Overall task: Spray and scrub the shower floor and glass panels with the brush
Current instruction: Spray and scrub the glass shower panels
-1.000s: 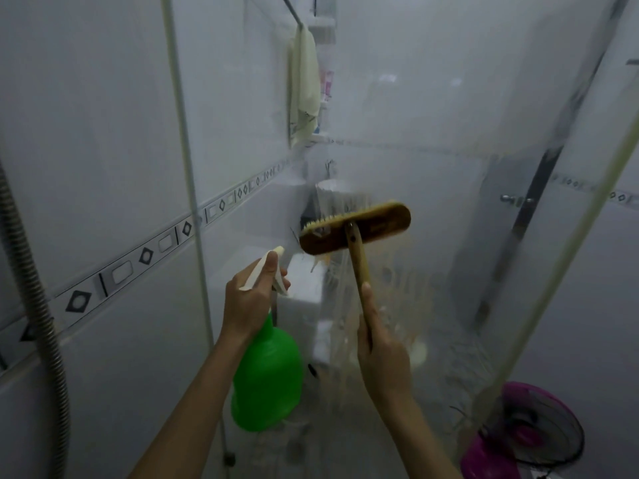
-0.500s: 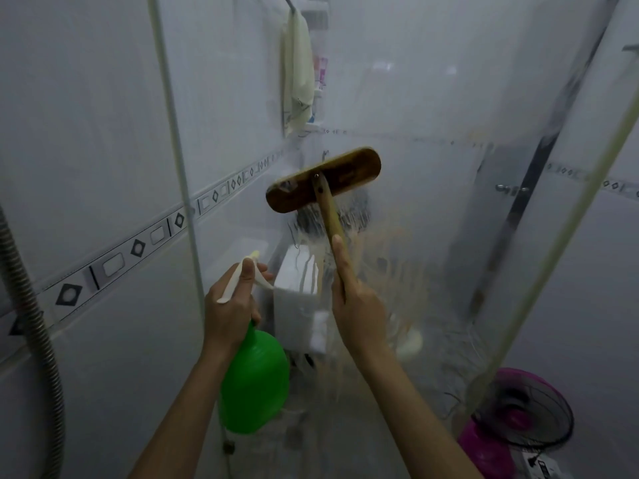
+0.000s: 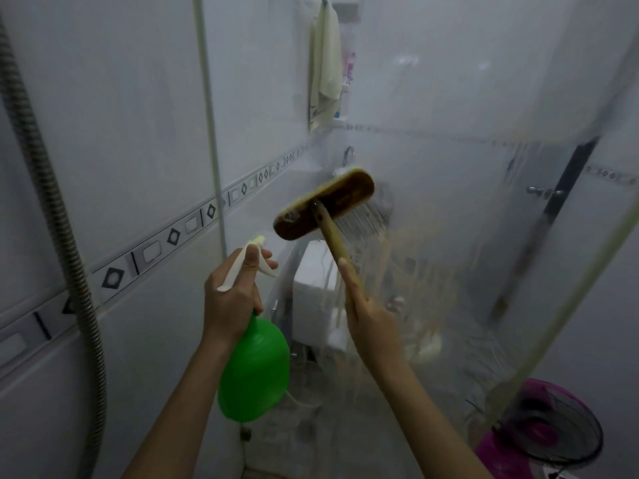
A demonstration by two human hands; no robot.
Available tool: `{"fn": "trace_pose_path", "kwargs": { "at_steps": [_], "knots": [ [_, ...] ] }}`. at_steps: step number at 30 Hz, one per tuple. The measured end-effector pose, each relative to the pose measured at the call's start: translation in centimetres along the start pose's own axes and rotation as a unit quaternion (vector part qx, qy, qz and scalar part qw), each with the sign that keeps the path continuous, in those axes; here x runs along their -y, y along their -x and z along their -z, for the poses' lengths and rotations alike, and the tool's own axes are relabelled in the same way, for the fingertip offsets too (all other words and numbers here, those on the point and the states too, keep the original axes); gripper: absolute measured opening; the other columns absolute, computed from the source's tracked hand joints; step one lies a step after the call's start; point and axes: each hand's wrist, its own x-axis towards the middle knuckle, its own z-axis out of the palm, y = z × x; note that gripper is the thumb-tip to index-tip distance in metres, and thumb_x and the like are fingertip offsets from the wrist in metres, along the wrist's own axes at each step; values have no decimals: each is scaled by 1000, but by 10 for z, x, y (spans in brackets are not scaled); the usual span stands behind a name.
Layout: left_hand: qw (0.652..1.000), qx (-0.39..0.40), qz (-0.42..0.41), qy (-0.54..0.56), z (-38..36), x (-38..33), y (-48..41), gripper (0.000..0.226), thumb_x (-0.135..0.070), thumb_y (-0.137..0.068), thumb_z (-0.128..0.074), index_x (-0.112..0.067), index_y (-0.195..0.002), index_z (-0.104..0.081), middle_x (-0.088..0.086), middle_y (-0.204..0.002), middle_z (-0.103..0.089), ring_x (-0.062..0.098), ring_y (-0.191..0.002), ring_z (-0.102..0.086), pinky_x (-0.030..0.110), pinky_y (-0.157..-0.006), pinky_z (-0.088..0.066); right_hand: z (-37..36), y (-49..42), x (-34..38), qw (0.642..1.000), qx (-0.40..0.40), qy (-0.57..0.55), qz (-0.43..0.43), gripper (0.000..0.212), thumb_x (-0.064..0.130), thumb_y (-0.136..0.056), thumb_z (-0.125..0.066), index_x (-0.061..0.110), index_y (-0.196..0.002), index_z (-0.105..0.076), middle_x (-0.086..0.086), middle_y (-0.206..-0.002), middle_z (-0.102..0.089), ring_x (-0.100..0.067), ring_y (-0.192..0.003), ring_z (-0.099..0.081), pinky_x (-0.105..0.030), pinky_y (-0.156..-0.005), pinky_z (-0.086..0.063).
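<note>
The right hand (image 3: 371, 316) grips the brush (image 3: 325, 203) low on its wooden handle, forefinger laid up along the shaft. The head sits tilted, back toward the camera, bristles apparently against the glass (image 3: 449, 160). Tan, soapy streaks (image 3: 418, 271) run down the pane below and to the right of the head. The step in hand looks like scrubbing the glass panel.

The left hand (image 3: 231, 295) holds the bottle (image 3: 254, 371) by its neck, with the fingers curled round and one fingertip reaching past the white trigger. The nozzle points up and away toward the wall.

The next move probably calls for firm, overlapping strokes across the streaked patch and then the untouched pane to the right, with fresh spray where it looks dry. The floor likely waits until last.

The bottle's green body is opaque, so I cannot tell its fill level. Beside the hanging towel (image 3: 326, 70), a wall shelf (image 3: 349, 84) holds small bottles too blurred to make out.
</note>
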Motion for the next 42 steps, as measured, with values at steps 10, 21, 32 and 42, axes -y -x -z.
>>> {"fn": "trace_pose_path", "kwargs": {
  "at_steps": [10,21,32,42],
  "knots": [
    [1000,-11,-14,-4,19,-1,4,52,-47,-101,-40,-5,-102,-70,-1,-81,-75,8,-37,-47,17,-42,-43,-13,-22,22,999,-12,-24,18,77,12,-97,-54,34,-154,-6,5,-57,-39,-6,-37,-28,-13,-35,-23],
    [1000,20,-13,13,5,1,3,37,-48,-101,-43,-24,-98,-71,7,-85,-76,17,-37,-49,21,-41,-43,20,-34,2,988,-114,-107,6,56,31,-102,-32,33,-152,-7,-2,-53,-43,-15,-36,-39,-27,-35,-36],
    [998,54,-6,42,-48,-6,12,31,-46,-101,-44,-42,-87,-72,1,-86,-77,19,-36,-47,24,-42,-43,40,8,-57,971,-191,-113,-84,60,14,-101,-48,30,-152,-20,18,-60,-35,-4,-38,-30,-12,-37,-29],
    [993,94,-19,64,-92,-18,17,35,-42,-101,-42,-23,-90,-70,-8,-89,-77,19,-35,-45,23,-39,-41,61,14,-79,958,-213,-149,-121,59,17,-102,-45,34,-152,-17,-2,-55,-46,-9,-40,-36,-16,-39,-31]
  ]
}}
